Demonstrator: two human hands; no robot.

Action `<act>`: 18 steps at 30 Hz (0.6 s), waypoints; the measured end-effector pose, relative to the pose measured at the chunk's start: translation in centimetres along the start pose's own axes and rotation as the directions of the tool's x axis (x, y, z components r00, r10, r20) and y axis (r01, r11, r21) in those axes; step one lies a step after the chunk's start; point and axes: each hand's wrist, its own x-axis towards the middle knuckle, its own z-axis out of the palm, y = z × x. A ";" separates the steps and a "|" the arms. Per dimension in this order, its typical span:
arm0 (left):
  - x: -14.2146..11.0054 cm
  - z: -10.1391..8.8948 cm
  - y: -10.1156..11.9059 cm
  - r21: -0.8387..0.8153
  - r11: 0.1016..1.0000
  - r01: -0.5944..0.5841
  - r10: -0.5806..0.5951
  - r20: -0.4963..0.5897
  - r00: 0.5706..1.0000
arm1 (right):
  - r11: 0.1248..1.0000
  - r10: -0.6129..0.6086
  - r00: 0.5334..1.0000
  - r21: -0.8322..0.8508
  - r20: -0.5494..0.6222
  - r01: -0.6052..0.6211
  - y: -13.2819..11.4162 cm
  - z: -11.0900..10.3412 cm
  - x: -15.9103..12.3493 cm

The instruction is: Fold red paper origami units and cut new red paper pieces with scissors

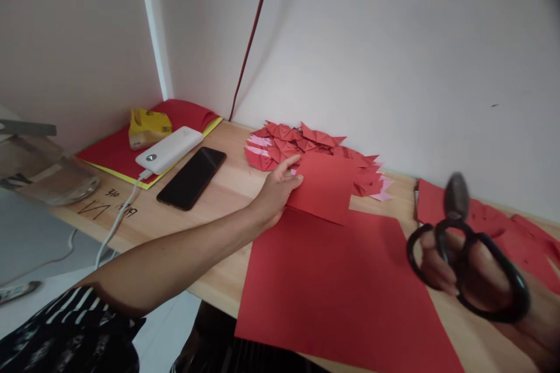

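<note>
My left hand (280,189) pinches the left edge of a small red paper rectangle (327,186), thumb and fingers closed on it. Below it, a large red paper sheet (341,285) lies flat on the table and reaches past its front edge. On the right, my right hand (476,268) has its fingers through the black handle loops of a pair of scissors (457,221), held above the table with the blades looking closed. Behind the small paper, a heap of folded red and pink paper pieces (284,143) rests against the wall.
More red paper (494,221) lies at the table's right back. To the left are a black phone (192,178), a white power bank (168,148) with its cable, a yellow packet (149,127), red and yellow sheets (109,145), and a clear container (44,169) at the far left.
</note>
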 end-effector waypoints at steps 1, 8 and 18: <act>0.0 0.0 0.1 -0.006 1.000 -0.006 0.006 0.012 1.000 | 0.955 0.007 0.989 0.294 0.149 -0.051 -0.8 1.0 0.0; 0.2 -0.2 0.5 0.028 1.000 0.007 -0.006 -0.037 0.999 | 0.574 -0.338 0.669 0.708 0.662 -0.411 -3.9 7.0 -1.1; 0.2 -0.1 0.4 0.030 0.999 0.025 -0.022 -0.099 0.995 | 0.409 -0.369 0.635 0.733 0.678 -0.544 -1.8 8.5 -1.7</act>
